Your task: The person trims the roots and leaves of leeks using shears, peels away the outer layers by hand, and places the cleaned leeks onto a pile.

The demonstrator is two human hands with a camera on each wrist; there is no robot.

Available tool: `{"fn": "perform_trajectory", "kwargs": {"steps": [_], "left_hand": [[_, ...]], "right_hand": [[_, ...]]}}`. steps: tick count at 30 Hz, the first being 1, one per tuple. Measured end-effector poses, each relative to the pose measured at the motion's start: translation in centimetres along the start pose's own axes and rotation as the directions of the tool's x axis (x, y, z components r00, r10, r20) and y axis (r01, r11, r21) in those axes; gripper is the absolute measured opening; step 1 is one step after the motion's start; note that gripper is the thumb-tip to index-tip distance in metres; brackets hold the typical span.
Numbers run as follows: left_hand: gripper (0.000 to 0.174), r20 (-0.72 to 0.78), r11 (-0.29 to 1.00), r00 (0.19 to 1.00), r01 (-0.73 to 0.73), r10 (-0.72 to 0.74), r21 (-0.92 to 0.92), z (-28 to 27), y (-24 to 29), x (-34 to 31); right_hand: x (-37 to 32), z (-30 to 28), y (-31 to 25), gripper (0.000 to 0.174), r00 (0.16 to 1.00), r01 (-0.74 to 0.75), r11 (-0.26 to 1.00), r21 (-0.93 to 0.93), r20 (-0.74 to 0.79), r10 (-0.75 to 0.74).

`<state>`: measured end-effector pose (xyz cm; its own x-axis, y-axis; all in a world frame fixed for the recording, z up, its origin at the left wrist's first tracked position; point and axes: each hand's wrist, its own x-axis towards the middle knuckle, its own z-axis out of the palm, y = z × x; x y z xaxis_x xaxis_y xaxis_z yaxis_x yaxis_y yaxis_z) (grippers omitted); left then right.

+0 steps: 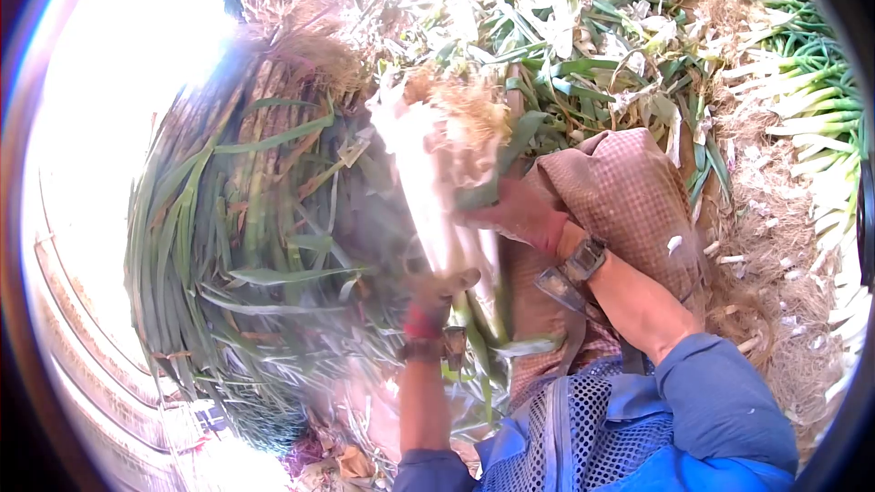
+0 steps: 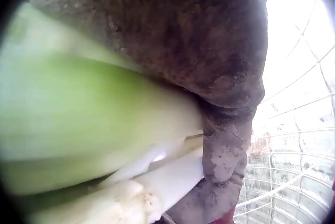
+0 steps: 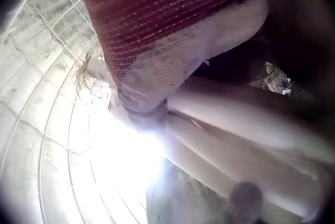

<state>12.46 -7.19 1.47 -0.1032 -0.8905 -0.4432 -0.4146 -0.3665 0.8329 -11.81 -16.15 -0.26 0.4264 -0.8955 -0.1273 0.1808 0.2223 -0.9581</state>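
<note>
1. Leek bunch (image 1: 421,187) lies between both hands, its roots (image 1: 469,123) beyond them.
2. Left hand (image 1: 437,284) curls around it; right hand (image 1: 521,216) grips its right side.
3. Firm, even grips should steady it without bruising.

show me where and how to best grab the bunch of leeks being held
Probably around the pale stalks, below the roots, coming from left and right in the head view: the stalks lie lengthwise, side by side, while the roots look bushy.
</note>
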Motion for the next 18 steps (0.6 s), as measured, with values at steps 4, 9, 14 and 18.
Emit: {"fn": "perform_trajectory", "kwargs": {"steps": [4, 9, 14, 18], "left_hand": [[0.044, 0.009, 0.994, 1.0, 0.019, -0.018, -0.11, 1.8, 4.5, -1.6], [0.046, -0.033, 0.995, 0.995, 0.091, -0.09, 0.033, 1.9, 6.8, -3.5], [0.049, -0.087, 0.994, 0.993, 0.08, -0.074, 0.069, 2.3, 7.8, -6.2], [0.032, -0.092, 0.996, 0.995, 0.04, -0.033, 0.08, 2.8, 7.9, -8.4]], "right_hand": [[-1.2, 0.4, 1.5, 0.043, 0.987, 0.158, 0.955, 0.252, -0.078, -0.142], [-4.3, 0.9, 0.0, 0.039, 0.983, 0.186, 0.828, 0.529, -0.098, -0.158], [-6.5, 1.6, -0.4, 0.042, 0.866, 0.488, 0.739, 0.464, -0.152, -0.476], [-9.1, 1.5, -4.0, 0.042, 0.939, 0.242, 0.681, 0.691, 0.01, -0.344]]}}
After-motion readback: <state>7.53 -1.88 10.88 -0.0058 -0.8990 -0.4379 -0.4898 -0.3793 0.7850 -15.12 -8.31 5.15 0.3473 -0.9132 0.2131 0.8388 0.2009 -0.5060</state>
